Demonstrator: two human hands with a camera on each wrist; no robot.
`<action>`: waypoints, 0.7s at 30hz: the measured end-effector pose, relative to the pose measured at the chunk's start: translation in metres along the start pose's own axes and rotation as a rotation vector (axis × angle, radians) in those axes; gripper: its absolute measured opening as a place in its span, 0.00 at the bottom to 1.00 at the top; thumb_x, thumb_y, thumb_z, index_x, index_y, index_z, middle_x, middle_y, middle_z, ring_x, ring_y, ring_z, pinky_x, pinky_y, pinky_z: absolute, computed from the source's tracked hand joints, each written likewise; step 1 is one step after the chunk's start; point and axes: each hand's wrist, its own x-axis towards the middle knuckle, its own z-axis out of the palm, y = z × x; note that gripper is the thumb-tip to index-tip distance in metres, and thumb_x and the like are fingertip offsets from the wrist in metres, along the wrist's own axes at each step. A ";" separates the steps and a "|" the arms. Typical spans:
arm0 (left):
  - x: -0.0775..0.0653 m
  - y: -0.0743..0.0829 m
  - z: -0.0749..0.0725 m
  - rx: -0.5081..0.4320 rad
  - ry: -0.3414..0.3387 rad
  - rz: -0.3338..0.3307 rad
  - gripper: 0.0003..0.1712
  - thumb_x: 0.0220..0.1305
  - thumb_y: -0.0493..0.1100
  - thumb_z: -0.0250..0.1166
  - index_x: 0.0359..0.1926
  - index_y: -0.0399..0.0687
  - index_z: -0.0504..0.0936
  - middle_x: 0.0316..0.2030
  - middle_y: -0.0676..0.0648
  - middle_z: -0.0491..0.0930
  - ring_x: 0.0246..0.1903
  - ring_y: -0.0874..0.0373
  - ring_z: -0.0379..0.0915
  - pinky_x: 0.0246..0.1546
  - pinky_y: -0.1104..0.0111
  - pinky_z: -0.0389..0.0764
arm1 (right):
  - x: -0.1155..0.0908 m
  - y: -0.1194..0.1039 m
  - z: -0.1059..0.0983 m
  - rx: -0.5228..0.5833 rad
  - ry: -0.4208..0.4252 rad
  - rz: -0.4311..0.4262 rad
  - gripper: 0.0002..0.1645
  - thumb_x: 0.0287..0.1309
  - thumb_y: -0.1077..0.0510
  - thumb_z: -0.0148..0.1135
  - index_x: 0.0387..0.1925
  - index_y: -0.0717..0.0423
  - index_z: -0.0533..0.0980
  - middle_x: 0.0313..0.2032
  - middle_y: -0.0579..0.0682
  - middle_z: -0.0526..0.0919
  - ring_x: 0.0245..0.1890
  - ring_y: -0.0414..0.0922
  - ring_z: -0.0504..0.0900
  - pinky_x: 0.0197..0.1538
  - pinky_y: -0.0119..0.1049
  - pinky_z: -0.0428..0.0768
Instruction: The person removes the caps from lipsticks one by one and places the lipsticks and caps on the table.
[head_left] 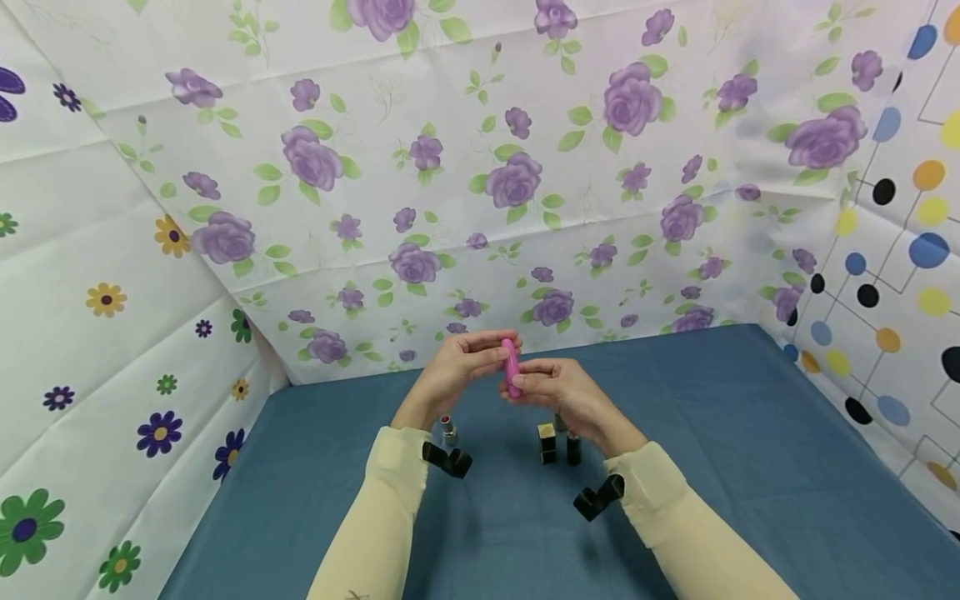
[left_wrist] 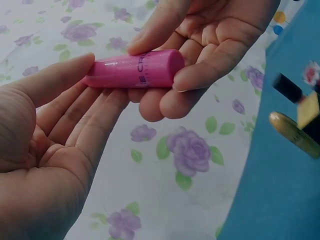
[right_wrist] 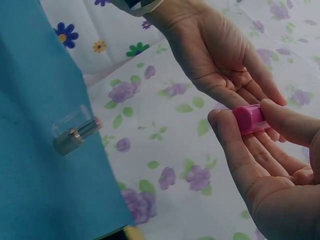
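I pinch a glossy pink tube (left_wrist: pixel 127 72) in mid-air, my left hand (left_wrist: pixel 55 135) on its narrower end and my right hand (left_wrist: pixel 212 42) on its wider, flat end. Dark lettering, partly hidden by my thumb, marks its side near the flat end.

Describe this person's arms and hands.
The left sleeve and right sleeve are long, pale yellow. A black device sits at the left cuff, another at the right cuff. The left sleeve bears a dark marking. Left hand and right hand are ungloved.
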 end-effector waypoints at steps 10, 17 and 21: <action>0.001 0.007 0.001 0.026 0.040 0.045 0.22 0.76 0.40 0.64 0.67 0.37 0.80 0.61 0.42 0.83 0.64 0.49 0.77 0.69 0.55 0.73 | 0.002 -0.009 0.002 -0.023 -0.010 -0.036 0.22 0.73 0.62 0.64 0.61 0.72 0.77 0.48 0.61 0.89 0.47 0.50 0.90 0.62 0.49 0.82; -0.001 -0.005 0.000 0.050 0.053 0.048 0.22 0.76 0.39 0.64 0.66 0.36 0.79 0.60 0.41 0.84 0.61 0.48 0.79 0.69 0.53 0.72 | 0.002 0.005 0.000 -0.031 -0.011 -0.031 0.21 0.73 0.61 0.64 0.60 0.72 0.78 0.46 0.60 0.90 0.46 0.50 0.90 0.61 0.49 0.82; -0.002 -0.012 0.001 0.047 0.080 0.054 0.20 0.76 0.37 0.64 0.65 0.34 0.80 0.57 0.40 0.85 0.58 0.48 0.82 0.66 0.55 0.76 | 0.000 0.011 0.001 -0.055 -0.004 -0.039 0.22 0.73 0.61 0.64 0.60 0.73 0.77 0.46 0.61 0.90 0.45 0.49 0.90 0.60 0.51 0.83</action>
